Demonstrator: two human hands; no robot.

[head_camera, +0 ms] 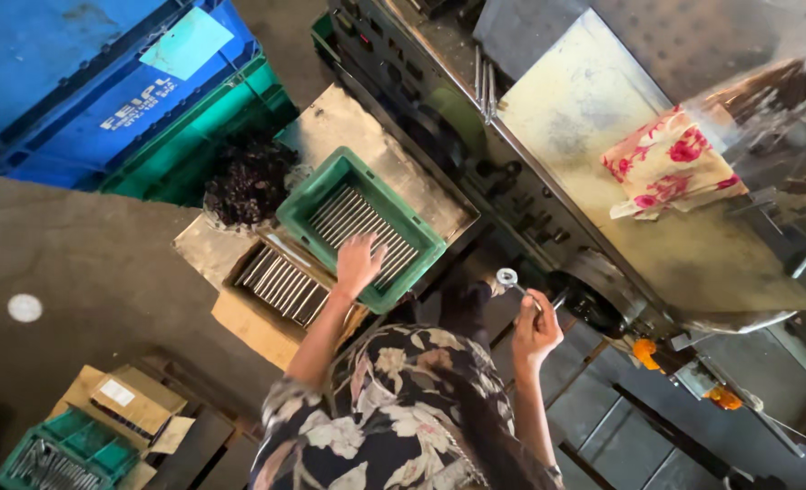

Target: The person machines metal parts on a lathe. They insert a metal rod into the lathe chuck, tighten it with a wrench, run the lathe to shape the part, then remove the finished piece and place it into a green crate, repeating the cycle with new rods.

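My left hand [359, 263] lies with fingers spread on a row of thin metal rods [348, 216] inside a green plastic crate [305, 201]. It touches the rods but grips none that I can see. To the right, my right hand [535, 331] is closed around a short metal rod with a ring-shaped end [508, 277], held up in front of the dark front of a machine [512, 195]. My floral sleeves and body fill the lower middle of the view.
The green crate rests on an open cardboard box [240, 322] holding more rods [280, 283]. A pile of dark metal shavings [249, 177] lies beside it. Blue and green bins [103, 91] stand upper left. A floral cloth [666, 163] lies on the machine's table [584, 109]. Another green crate [54, 454] sits bottom left.
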